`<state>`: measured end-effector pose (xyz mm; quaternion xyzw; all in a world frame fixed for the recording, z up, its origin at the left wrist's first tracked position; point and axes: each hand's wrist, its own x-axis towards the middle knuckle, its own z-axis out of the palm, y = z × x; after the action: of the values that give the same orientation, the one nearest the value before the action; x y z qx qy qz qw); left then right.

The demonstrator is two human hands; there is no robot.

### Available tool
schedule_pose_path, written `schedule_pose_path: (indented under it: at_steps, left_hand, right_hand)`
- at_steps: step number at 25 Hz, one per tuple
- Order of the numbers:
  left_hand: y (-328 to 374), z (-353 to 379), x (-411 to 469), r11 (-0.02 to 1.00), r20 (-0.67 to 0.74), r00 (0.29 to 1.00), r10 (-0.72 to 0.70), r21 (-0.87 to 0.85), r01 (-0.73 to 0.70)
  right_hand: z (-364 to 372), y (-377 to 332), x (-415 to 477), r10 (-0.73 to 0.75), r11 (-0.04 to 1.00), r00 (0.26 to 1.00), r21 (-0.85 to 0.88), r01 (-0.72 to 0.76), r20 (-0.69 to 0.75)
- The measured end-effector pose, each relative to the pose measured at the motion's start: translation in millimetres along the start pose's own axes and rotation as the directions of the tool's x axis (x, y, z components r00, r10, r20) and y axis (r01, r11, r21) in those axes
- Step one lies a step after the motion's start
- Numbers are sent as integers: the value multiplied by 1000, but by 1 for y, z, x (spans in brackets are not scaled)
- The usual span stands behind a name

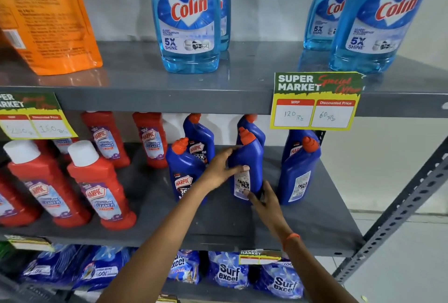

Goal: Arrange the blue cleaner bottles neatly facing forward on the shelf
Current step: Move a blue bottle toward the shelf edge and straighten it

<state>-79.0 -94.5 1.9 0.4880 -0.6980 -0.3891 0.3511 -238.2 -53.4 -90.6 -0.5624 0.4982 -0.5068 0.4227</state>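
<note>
Head view, left hand (219,167) and right hand (263,199) grasping blue cleaner bottle (249,157), back label forward, shelf (315,225)

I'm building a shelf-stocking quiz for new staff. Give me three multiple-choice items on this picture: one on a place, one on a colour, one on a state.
1. Where do the blue cleaner bottles stand?
A. top shelf
B. middle shelf, right of the red bottles
C. bottom shelf

2. What colour are the caps on the blue cleaner bottles?
A. white
B. green
C. orange

3. Which way does the bottle between the hands face?
A. back label toward the camera
B. front logo toward the camera
C. lying flat

Key:
1 B: the blue cleaner bottles stand on the middle shelf, right of the red bottles.
2 C: the caps are orange.
3 A: the held bottle, between the left hand and right hand, shows its white printed back label.
</note>
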Motion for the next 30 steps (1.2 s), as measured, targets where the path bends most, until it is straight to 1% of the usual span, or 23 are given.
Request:
schedule_pose_path:
  at_steps: [2,3,4,5,6,7,8,9,10,11,12,13,15,18,19,20,22,23,25,27,30]
  left_hand:
    - [5,-2,5,1000,-31,999,-19,-10,18]
    - [8,-1,5,998,-61,997,-40,-57,37]
    - [11,2,5,993,-103,992,-69,-99,59]
    - [14,7,5,989,-167,981,-101,-120,81]
    - [17,12,4,987,-252,958,-136,-119,109]
    - [20,18,3,983,-338,925,-173,-123,139]
    - [24,22,2,979,-406,892,-198,-125,160]
    - [27,25,1,979,-441,874,-204,-119,168]
    - [29,26,0,982,-439,879,-189,-107,158]
    - [30,26,-1,985,-399,902,-166,-113,132]
    - [30,24,-2,982,-335,930,-151,-159,102]
    - [30,21,-4,963,-257,955,-150,-255,83]
    - [28,14,-5,888,-102,980,-169,-448,107]
    - [19,10,-3,797,116,983,-144,-575,185]
    - [17,10,-2,787,140,981,-131,-587,189]
    - [15,11,-1,792,118,985,-125,-586,171]
    - [12,13,1,822,-22,992,-127,-562,93]
    - [10,16,1,836,-98,988,-123,-546,50]
    - [4,22,0,846,-183,978,-101,-533,-12]
    - [-4,26,-1,843,-204,975,-87,-537,-37]
    - [-11,29,1,863,-204,976,-82,-504,-33]
  right_hand:
    - [-8,-6,0,-9,998,998,57,6,59]
    - [-9,-9,-1,-4,996,997,88,-3,77]
    - [-10,-13,-2,-6,995,997,96,-2,78]
    - [-9,-16,-2,-10,998,998,63,6,58]
    - [-6,-19,-3,-8,1000,999,-19,8,35]
    - [-3,-21,-3,6,990,1000,-141,-3,20]
    - [1,-22,-5,25,961,1000,-277,-21,11]
    - [4,-23,-6,37,927,999,-374,-33,3]
    - [6,-21,-8,28,912,1000,-409,-25,2]
    - [4,-19,-8,11,926,1000,-378,-1,24]
    - [-1,-18,-8,-7,958,997,-286,27,70]
    - [-7,-17,-8,-20,983,992,-179,43,124]
    - [-19,-16,-8,-18,1000,982,-8,20,188]
    - [-28,-18,-4,24,986,975,158,-60,222]
    - [-29,-17,-1,32,980,972,185,-77,233]
    - [-29,-16,2,35,975,971,206,-85,235]
    - [-26,-15,11,23,975,982,213,-64,188]
    - [-24,-14,14,26,981,988,188,-54,149]
    - [-17,-12,21,54,990,996,128,-62,66]
    - [-8,-9,26,52,995,999,80,-52,-6]
    - [1,-10,34,45,999,993,34,-42,-105]
